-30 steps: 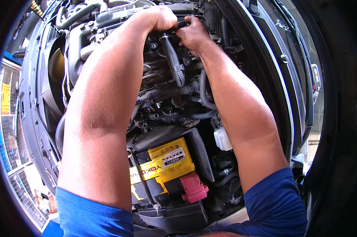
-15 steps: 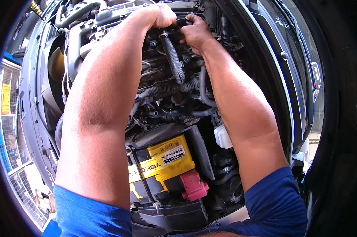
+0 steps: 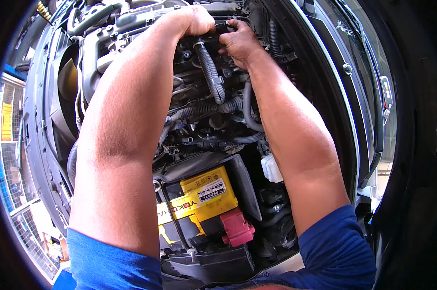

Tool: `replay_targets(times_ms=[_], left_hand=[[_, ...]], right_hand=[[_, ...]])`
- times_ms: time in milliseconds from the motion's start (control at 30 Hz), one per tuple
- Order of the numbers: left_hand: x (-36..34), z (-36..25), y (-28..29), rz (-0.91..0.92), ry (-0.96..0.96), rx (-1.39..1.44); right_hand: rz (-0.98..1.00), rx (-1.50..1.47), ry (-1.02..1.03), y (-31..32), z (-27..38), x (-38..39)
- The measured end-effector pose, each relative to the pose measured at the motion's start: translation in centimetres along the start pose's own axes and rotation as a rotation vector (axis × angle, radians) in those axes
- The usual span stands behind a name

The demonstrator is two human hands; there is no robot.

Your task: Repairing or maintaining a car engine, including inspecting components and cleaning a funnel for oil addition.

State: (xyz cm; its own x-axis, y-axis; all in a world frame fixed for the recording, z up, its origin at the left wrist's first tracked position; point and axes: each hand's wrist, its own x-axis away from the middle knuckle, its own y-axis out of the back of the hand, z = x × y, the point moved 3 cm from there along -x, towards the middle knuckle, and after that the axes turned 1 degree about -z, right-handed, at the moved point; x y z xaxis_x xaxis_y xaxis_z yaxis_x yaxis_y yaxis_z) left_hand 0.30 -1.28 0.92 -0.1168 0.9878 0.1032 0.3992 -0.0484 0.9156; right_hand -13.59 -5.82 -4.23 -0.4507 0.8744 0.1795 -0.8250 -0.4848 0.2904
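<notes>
Both my arms reach over a car's engine bay to the far side of the engine. My left hand point(image 3: 198, 21) is closed in a fist on a dark part; what it grips is hidden under the fingers. Just to its right, my right hand point(image 3: 241, 43) has bent fingers closed at the same dark area, and I cannot make out what they hold. A ribbed black hose point(image 3: 209, 70) runs toward me from just below my left hand. The engine point(image 3: 126, 20) with its dark covers and pipes lies around both hands.
Nearer to me sits a yellow car battery point(image 3: 213, 188) with a red terminal cover point(image 3: 238, 227) and a metal hold-down rod point(image 3: 177, 222). A white plastic reservoir point(image 3: 271, 168) stands beside my right forearm. The windshield side point(image 3: 346, 70) bounds the right, the front body edge point(image 3: 39, 121) the left.
Both hands stay at nearly the same spot. The fingers of my right hand have shifted slightly, and the view has moved by a small amount.
</notes>
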Motion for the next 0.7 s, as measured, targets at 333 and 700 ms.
replay_targets(times_ms=[333, 700], left_hand=[[-1.3, 0.6, -1.0, 0.002, -0.061, -0.056], [-1.0, 0.0, -1.2, -0.028, 0.0, -0.049]], right_hand=[[0.017, 0.03, 0.025, -0.2, 0.4, 0.0], [-0.099, 0.289, 0.095, 0.6, -0.9, -0.8]])
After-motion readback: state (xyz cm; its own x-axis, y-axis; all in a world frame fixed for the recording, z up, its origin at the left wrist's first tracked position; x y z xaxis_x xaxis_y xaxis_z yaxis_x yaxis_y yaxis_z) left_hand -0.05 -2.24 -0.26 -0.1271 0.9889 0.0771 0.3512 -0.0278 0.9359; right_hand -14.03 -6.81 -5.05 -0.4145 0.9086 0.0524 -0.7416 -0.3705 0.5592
